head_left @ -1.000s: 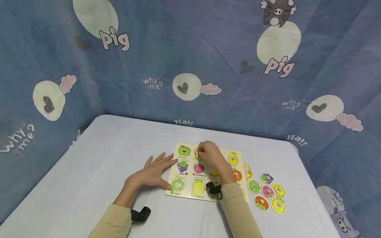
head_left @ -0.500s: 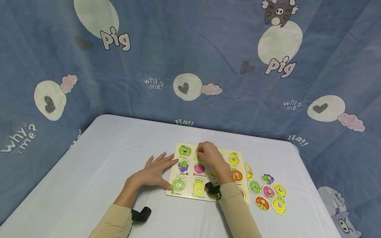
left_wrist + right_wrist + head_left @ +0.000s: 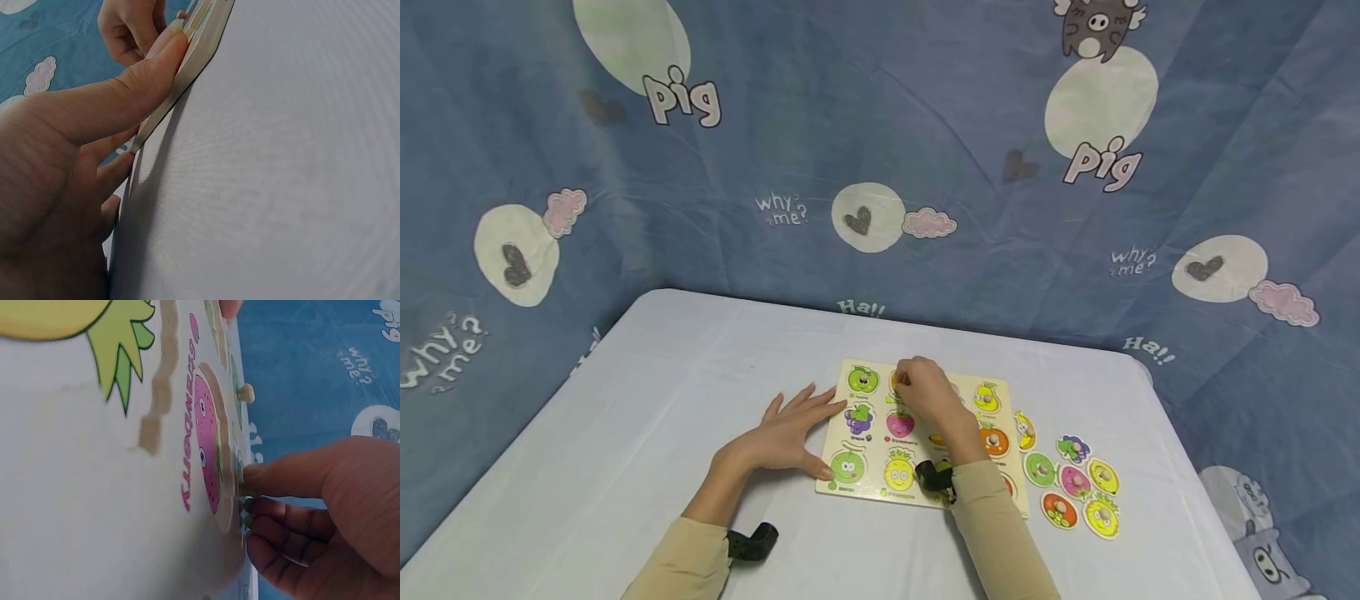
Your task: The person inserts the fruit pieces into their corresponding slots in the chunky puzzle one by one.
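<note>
A cream wooden fruit puzzle board (image 3: 868,492) lies on the white table. My left hand (image 3: 778,437) rests at its left edge, fingers spread; in the left wrist view the thumb (image 3: 134,94) presses on the board's edge. Over the top row, second place, my right hand (image 3: 928,392) pinches a yellowish fruit puzzle piece, mostly hidden behind the fingers. The right wrist view has its fingertips (image 3: 253,481) low at the board, just beyond the printed strawberry (image 3: 206,444). Knobbed pieces sit in the board: the apple (image 3: 863,380), pear (image 3: 987,397) and orange (image 3: 995,442).
Right of the board lie several loose knobbed pieces, among them a banana (image 3: 1025,431), grapes (image 3: 1073,450), a lemon (image 3: 1103,477), a strawberry (image 3: 1074,482) and a pineapple (image 3: 1101,517). A blue printed cloth (image 3: 985,275) hangs behind the table.
The right hand stays at the same spot on the board, its fingers shifting only slightly. My left hand and the loose pieces keep their places; the head view sways a little.
</note>
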{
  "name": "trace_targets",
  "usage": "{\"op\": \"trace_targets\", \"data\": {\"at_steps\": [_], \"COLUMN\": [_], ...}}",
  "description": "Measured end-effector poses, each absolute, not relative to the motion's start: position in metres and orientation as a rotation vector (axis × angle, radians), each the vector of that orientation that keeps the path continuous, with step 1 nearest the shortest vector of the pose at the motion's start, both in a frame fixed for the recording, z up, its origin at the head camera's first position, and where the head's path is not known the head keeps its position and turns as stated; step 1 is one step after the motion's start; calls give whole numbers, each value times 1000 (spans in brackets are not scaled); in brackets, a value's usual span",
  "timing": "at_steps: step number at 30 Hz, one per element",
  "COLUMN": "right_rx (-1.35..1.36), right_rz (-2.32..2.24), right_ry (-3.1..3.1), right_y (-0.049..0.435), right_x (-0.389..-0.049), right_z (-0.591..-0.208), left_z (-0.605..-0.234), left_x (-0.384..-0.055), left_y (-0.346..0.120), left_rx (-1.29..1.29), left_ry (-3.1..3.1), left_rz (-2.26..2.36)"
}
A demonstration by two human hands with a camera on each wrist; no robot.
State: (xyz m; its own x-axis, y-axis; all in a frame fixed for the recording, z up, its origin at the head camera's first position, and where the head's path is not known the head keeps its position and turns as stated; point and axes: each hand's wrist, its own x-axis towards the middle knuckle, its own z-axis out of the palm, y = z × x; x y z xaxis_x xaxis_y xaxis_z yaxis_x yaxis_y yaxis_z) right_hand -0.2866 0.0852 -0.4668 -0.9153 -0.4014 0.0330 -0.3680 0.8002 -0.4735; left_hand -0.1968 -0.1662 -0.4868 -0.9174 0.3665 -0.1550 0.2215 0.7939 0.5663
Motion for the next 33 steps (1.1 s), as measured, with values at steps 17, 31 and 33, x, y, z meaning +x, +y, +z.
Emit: {"op": "trace_targets", "data": {"at_steps": [17, 31, 33], "right_rx": [-517, -494, -487], "right_rz": [-822, -802, -803], "right_ry": [2902, 2925, 2926], "right_y": [97, 113, 114], "right_x": [-281, -275, -274], "right_z": [-464, -457, -455], "left_z": [-488, -489, -489], "left_x": [-197, -198, -199], "left_y": [-172, -168, -167], "left_rx": [483, 494, 490], "left_ry": [2729, 2721, 2726], "left_rz": [808, 819, 815]}}
